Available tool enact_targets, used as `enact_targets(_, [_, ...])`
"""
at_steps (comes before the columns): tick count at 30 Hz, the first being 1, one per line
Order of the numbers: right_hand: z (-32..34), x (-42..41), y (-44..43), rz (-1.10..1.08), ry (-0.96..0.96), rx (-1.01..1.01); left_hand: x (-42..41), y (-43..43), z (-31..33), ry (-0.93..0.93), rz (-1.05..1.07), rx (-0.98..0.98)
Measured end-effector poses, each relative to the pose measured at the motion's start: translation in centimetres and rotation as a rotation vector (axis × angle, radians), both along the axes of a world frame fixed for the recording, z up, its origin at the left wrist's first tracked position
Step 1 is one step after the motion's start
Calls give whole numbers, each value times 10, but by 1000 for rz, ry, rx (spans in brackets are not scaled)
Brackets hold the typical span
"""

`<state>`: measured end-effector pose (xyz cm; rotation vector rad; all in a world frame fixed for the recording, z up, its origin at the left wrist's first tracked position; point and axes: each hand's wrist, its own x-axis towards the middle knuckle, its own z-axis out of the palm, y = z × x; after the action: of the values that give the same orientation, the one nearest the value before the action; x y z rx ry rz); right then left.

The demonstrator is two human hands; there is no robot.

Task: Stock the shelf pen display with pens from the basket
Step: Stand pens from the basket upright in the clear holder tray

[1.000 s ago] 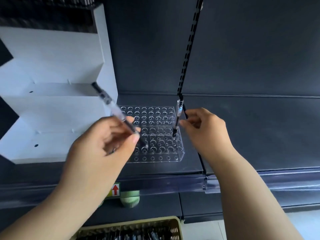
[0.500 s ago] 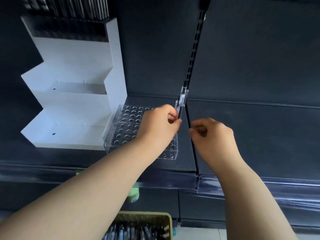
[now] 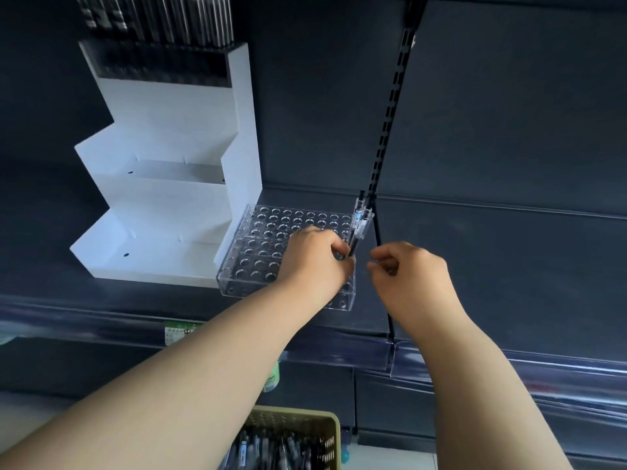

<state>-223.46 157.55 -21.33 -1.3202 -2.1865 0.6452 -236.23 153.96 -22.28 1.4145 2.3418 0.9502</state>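
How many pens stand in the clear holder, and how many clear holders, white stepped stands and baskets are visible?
clear holder: 1
pens standing in it: 2
white stepped stand: 1
basket: 1
Total: 5

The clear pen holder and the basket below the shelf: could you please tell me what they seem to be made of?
The pen holder looks like hard clear plastic, probably acrylic, glossy: the dark shelf shows through it and its edges catch light. The basket looks like moulded plastic, dull yellow-green, with a regular grid of holes in its wall.
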Motion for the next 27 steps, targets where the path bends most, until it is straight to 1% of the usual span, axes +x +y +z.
enact_targets(6, [0,0,-2,11,-21,-12,-2,-1,-4,16,-17,36])
enact_targets(9, [0,0,-2,15,-38,-23,-3,-2,-5,72,-26,25])
enact_targets(13, [0,-2,-1,22,-67,-27,-6,0,-4,51,-16,-7])
enact_targets(16, [2,-6,-5,41,-89,-30,-10,-5,1,71,-32,-52])
enact_targets(18, [4,-9,-12,57,-103,-31,-15,-20,7,85,-63,-23])
enact_targets(21, [4,-14,-29,100,-143,-24,-23,-60,10,211,-150,45])
enact_targets(24, [0,-23,-57,164,-195,-1,-32,-112,5,433,-225,110])
enact_targets(25, [-2,-25,-67,193,-212,-1,-36,-126,1,504,-247,114])
enact_targets(27, [-6,-31,-91,267,-263,-19,-44,-159,-9,610,-278,59])
